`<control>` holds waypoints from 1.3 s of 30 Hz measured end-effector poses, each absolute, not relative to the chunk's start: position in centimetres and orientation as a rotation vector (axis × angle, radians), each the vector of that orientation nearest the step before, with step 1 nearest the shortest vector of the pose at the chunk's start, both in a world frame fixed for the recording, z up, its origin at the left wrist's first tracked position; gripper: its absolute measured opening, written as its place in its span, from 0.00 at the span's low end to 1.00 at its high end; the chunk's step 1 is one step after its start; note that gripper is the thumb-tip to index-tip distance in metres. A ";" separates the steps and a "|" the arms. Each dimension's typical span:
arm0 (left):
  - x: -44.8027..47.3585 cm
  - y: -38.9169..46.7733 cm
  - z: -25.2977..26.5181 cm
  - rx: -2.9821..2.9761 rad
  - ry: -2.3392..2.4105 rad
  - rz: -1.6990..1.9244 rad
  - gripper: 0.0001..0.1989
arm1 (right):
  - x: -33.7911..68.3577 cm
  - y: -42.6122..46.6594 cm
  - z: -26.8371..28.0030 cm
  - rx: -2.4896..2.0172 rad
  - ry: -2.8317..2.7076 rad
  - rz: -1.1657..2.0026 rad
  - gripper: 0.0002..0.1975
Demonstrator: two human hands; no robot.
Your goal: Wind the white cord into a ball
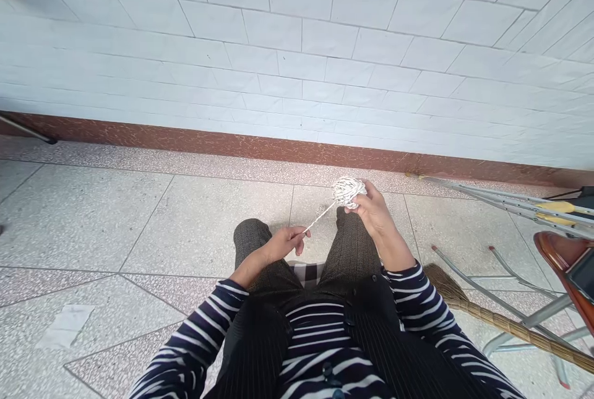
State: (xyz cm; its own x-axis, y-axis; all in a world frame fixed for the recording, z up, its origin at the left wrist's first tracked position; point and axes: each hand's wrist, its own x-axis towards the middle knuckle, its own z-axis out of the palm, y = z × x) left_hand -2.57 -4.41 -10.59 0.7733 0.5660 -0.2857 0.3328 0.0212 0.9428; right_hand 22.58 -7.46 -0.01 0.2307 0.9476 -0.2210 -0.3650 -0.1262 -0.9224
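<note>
A ball of white twisted cord [348, 191] is gripped by my right hand [374, 213], its fingers curled round the right side of it. From the ball a single taut strand [319, 218] slants down to the left. My left hand [285, 242] pinches the end of that strand between thumb and fingertips, just above my left knee. Both hands hover over my lap, with the ball above my right knee. Part of the ball is hidden behind my right fingers. On the floor between my knees, a small whitish clump [321, 208] shows beyond the strand.
A straw broom [492, 315] lies on the right beside a metal-legged chair [559, 257]. Crutches [505, 198] rest near the wall base. A white paper sheet [67, 326] lies on the floor at left. The tiled wall [297, 65] stands in front.
</note>
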 end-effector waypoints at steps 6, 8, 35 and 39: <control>-2.1 -5.5 -7.4 1.768 0.732 0.136 0.20 | 23.2 -6.5 -4.5 -1.702 -0.959 0.930 0.29; -1.6 -5.0 -6.2 1.893 0.727 0.191 0.21 | 22.0 -7.0 -6.5 -1.888 -1.135 0.817 0.29; -1.0 -3.8 -12.7 1.982 0.971 0.288 0.19 | 23.2 -7.0 -2.5 -1.247 -0.868 1.383 0.29; -0.8 -4.6 -11.1 2.161 0.910 0.274 0.19 | 23.9 -5.3 -5.2 -1.726 -1.064 0.823 0.31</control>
